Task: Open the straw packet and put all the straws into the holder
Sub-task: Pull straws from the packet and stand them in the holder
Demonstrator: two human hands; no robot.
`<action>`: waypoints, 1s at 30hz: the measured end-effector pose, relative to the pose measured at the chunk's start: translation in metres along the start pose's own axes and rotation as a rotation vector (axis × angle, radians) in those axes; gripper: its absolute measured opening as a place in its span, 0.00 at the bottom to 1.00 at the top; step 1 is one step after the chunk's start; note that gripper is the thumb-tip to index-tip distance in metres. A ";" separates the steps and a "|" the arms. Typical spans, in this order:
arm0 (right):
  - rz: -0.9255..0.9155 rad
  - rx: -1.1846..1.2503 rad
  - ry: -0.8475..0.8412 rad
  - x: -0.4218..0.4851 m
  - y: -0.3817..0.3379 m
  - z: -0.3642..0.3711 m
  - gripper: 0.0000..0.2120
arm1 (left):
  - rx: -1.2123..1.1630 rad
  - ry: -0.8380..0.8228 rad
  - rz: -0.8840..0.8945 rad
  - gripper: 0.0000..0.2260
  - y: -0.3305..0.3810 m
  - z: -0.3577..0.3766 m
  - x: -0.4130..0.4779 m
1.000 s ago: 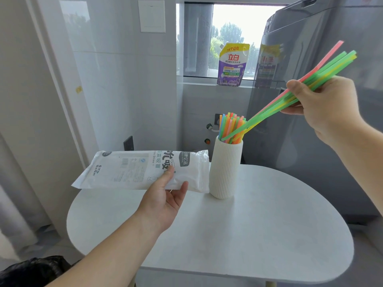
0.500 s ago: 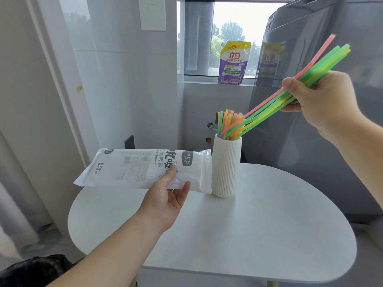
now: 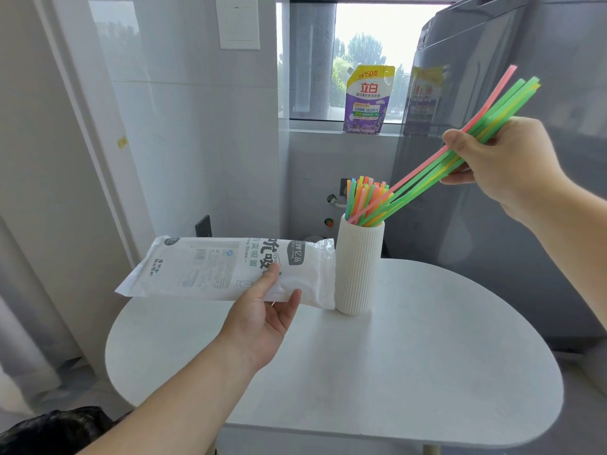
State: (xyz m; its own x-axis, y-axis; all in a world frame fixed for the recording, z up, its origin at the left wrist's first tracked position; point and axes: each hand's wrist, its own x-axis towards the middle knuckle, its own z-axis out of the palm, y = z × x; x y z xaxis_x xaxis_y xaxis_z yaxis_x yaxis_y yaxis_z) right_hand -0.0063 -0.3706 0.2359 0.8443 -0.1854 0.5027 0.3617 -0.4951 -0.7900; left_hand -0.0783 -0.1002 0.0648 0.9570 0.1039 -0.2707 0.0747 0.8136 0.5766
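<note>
Head view: detergent pouch (image 3: 368,100) on sill (image 3: 315,124) behind holder (image 3: 358,267).

Two arms in view. Left hand (image 3: 262,320), right hand (image 3: 502,159) bare. Forearms bare as far as frame edge. Right thumbnail short, plain.

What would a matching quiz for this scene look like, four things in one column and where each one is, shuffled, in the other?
Things:
1. straw packet
2. holder
3. long straws
4. purple pouch

Places:
A. on the window ledge
B. standing on the table
C. held by the left hand
D. gripped by the right hand, tips at the holder's mouth

Pairs: 1-C, 2-B, 3-D, 4-A.
</note>
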 end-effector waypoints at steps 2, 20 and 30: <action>0.003 -0.020 -0.008 0.002 -0.003 0.002 0.12 | -0.001 -0.004 -0.001 0.09 0.000 0.000 0.000; -0.085 -0.125 -0.072 0.005 -0.018 0.006 0.08 | 0.005 -0.005 -0.017 0.08 0.001 0.000 -0.001; -0.079 -0.289 -0.319 0.036 -0.031 0.041 0.15 | -0.005 -0.005 -0.004 0.12 -0.001 -0.001 -0.002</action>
State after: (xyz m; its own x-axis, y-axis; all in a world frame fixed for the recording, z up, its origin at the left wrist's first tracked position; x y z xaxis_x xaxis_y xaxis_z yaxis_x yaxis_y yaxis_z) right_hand 0.0295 -0.3268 0.2643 0.9147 0.1117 0.3883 0.3429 -0.7229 -0.5998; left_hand -0.0803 -0.1010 0.0643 0.9581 0.0983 -0.2690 0.0769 0.8166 0.5721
